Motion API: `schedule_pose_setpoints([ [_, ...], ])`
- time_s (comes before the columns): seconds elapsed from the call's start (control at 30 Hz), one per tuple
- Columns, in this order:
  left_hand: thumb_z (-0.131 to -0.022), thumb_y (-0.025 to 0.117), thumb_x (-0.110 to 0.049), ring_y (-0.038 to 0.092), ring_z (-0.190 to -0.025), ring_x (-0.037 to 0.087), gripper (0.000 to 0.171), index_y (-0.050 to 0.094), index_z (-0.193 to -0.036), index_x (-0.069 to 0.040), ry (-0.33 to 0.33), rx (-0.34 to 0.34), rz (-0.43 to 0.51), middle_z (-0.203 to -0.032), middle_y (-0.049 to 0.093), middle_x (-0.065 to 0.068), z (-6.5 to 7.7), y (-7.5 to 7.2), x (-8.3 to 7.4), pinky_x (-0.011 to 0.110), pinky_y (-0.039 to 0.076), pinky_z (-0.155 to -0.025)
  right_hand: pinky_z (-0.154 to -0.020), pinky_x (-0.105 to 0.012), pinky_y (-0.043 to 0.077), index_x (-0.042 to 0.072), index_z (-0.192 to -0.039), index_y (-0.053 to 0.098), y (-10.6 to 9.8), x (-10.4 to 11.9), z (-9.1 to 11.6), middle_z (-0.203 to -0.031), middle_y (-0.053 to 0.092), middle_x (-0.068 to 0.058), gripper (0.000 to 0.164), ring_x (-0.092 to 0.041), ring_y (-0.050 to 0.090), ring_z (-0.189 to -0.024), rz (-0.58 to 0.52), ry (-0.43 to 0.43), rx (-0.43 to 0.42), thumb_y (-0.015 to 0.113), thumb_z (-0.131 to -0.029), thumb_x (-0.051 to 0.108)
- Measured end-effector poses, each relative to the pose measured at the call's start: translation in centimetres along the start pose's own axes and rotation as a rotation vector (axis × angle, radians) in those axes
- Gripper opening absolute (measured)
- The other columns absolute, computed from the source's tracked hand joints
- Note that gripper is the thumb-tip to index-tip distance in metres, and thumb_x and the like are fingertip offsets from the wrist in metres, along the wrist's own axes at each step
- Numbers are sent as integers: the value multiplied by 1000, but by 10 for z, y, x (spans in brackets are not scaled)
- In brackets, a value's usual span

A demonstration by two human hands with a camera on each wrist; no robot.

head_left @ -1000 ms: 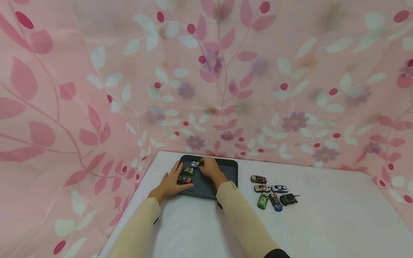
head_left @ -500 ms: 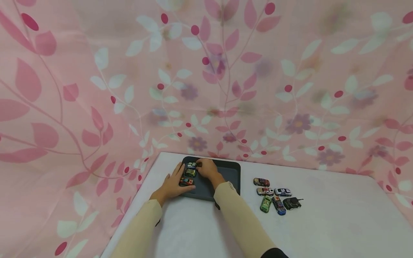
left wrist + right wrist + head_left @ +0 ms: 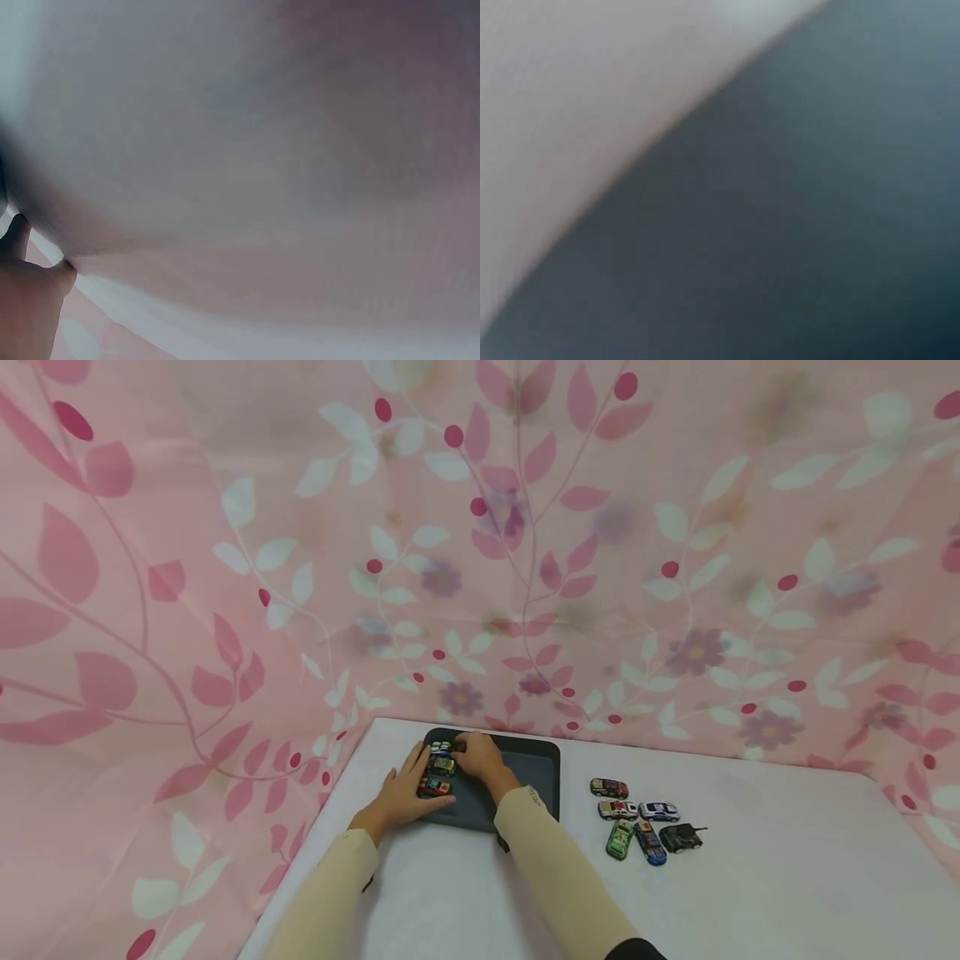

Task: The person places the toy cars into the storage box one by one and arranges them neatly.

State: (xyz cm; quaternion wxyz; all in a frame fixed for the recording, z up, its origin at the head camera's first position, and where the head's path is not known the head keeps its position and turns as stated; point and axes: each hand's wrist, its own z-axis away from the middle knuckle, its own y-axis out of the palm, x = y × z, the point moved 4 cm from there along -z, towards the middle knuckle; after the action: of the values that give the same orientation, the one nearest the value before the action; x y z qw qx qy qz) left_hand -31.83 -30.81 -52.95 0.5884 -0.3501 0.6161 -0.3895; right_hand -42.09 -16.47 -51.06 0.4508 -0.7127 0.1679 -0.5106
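A dark grey tray [image 3: 517, 777] lies at the back left of the table. Along its left side three toy cars form a column: a white one [image 3: 441, 748] at the back, a green one [image 3: 443, 766] and an orange-and-black one [image 3: 435, 787] in front. My right hand [image 3: 482, 758] reaches into the tray, its curled fingertips pinching the right end of the white car. My left hand [image 3: 399, 793] lies spread over the tray's left edge, its thumb stretched across the front corner by the orange-and-black car. In the left wrist view, part of a hand [image 3: 30, 304] shows at the left edge.
Right of the tray several toy vehicles sit grouped on the white table [image 3: 772, 843]: a dark car [image 3: 609, 788], two white cars, a green car [image 3: 619, 840], a blue car [image 3: 650, 843] and a toy tank [image 3: 681, 837]. A pink floral cloth [image 3: 570, 560] hangs behind.
The white car has slid left in the tray with my right hand, ending closer to the left rim. My left hand has stayed put. The head view has shifted slightly.
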Motion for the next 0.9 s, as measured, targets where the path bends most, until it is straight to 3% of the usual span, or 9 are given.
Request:
schedule_pose_setpoints([
  [0.2, -79, 61, -76, 33, -147, 36, 115, 9, -161, -14, 2, 8, 11, -168, 3, 10, 0, 2, -4, 69, 14, -115, -89, -40, 54, 10, -129, 65, -12, -3, 10, -114, 72, -7, 38, -22, 67, -104, -18, -16, -14, 65, -96, 29],
  [0.37, -80, 59, -77, 32, -147, 37, 115, 7, -161, -14, 3, 13, 8, -168, 0, 9, 0, 1, 0, 70, 12, -115, -86, -40, 55, 8, -128, 65, -31, 4, 15, -109, 71, -6, 38, -21, 67, -98, 31, -126, -52, 60, -98, 31],
  [0.47, -80, 59, -77, 32, -146, 39, 115, 6, -161, -15, 2, 7, 0, -168, 0, 10, -1, -3, 6, 70, 11, -115, -92, -43, 53, 8, -135, 59, -47, 9, 15, -121, 67, -8, 48, -23, 65, -108, 49, -161, -70, 57, -98, 39],
  [0.67, -79, 56, -81, 31, -145, 43, 116, 8, -161, -15, -5, 4, -56, -168, 1, 12, -5, -18, 19, 70, 14, -114, -115, -52, 33, 16, -155, 32, -83, 4, 9, -157, 36, -13, 78, -32, 39, -143, 241, -181, -129, 53, -93, 58],
  [0.77, -78, 56, -82, 29, -146, 44, 117, 8, -161, -15, 7, 20, -62, -167, 1, 13, -12, -26, 24, 71, 15, -113, -119, -55, 24, 22, -159, 20, -101, -9, 8, -163, 22, -12, 85, -33, 26, -149, 341, -166, -162, 50, -92, 64],
  [0.9, -79, 56, -81, 32, -142, 48, 118, 4, -161, -15, -11, 40, -21, -166, 3, 17, -22, -33, 26, 71, 24, -110, -119, -59, 19, 28, -160, 11, -119, -31, 13, -167, 7, -12, 88, -37, 20, -150, 364, -98, -169, 47, -91, 68],
])
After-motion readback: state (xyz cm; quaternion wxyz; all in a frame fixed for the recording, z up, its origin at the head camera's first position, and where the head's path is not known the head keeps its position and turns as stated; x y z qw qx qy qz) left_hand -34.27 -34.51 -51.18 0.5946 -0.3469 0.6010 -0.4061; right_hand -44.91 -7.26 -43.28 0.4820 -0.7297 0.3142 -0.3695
